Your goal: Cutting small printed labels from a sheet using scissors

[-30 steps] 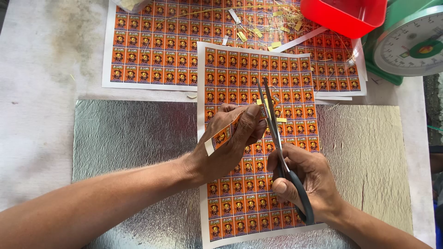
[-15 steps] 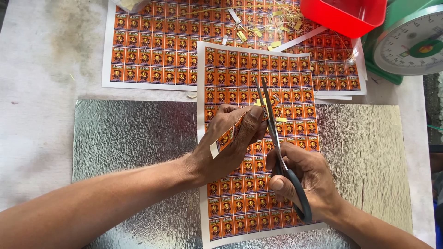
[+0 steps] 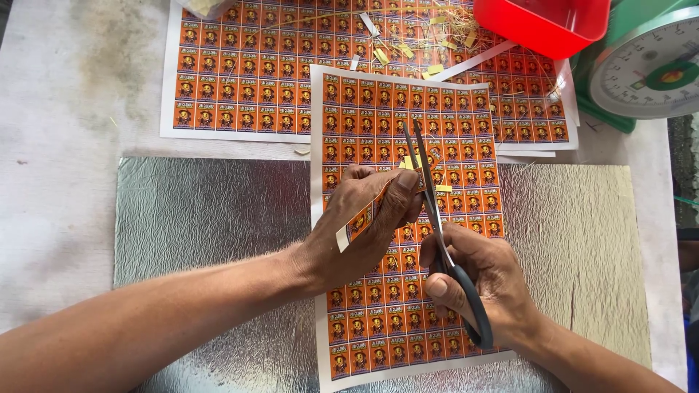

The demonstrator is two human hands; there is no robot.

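Scale (image 3: 648,69) and red tub (image 3: 553,25) beyond hands

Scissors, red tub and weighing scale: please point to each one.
scissors (image 3: 429,191), head view, on the blades
red tub (image 3: 542,29), head view, on its front wall
weighing scale (image 3: 648,69), head view, on the dial face

Right hand (image 3: 480,280) scissors (image 3: 437,218) snipping label strip (image 3: 368,215), left hand (image 3: 357,225) pinching.

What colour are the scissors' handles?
Dark grey to black; the scissors are in the right hand. Head view shows it best.
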